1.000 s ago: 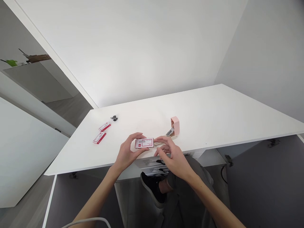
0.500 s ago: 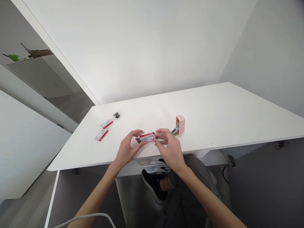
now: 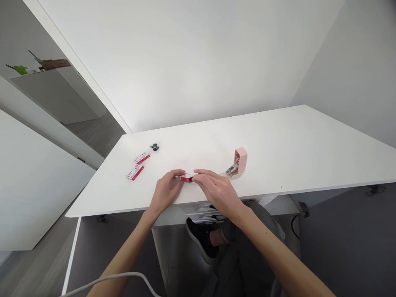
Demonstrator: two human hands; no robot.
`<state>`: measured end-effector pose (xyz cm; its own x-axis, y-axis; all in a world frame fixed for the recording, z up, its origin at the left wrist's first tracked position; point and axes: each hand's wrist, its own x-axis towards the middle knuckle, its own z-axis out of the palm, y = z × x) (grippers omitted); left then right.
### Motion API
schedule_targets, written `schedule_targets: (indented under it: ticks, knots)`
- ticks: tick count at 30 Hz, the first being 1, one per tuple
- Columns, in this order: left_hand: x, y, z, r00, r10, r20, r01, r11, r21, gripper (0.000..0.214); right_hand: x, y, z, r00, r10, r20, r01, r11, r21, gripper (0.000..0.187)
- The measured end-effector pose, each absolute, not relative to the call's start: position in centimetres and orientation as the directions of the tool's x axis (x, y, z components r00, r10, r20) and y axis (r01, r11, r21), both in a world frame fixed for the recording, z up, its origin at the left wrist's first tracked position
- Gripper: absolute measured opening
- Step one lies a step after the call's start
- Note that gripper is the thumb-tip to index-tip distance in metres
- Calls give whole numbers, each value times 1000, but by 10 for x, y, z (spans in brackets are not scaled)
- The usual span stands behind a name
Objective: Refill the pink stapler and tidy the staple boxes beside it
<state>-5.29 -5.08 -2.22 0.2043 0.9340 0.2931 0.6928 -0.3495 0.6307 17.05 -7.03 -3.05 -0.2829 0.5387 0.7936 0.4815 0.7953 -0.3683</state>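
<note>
1 head-worn camera looks forward and down over the tabletop [image 3: 278,144].

Bare forearms, the left forearm [image 3: 133,239] and the right forearm [image 3: 275,247], taper toward the left hand [image 3: 163,189] and right hand [image 3: 218,192], with slender fingers [image 3: 206,173]. Tiny dark spots [image 3: 266,233] dot the right forearm. A smooth white cable [image 3: 123,274] crosses the left one near. Grey trousers [image 3: 261,218] end above a bare ankle [image 3: 218,238]; the shoe [image 3: 199,235] is black, pale-soled.

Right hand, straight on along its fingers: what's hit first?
The small red-and-white rectangular box, right at the right hand's fingertips. Past it, probably the left hand's fingers, though depth there is hard to judge.
</note>
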Motion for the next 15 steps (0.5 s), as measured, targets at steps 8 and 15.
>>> schedule_targets:
  ticks: [8, 15]
  knots:
    - [-57, -49, -29, 195, 929, 314, 714, -353, 605, 25, 168, -71, -30, -271, 508, 817, 508, 797, -327, 35]
    - [-53, -50, -26, 139, 941, 309, 703, -314, 638, 24, 168, -66, -21, -219, 533, 818, 499, 781, -375, 30]
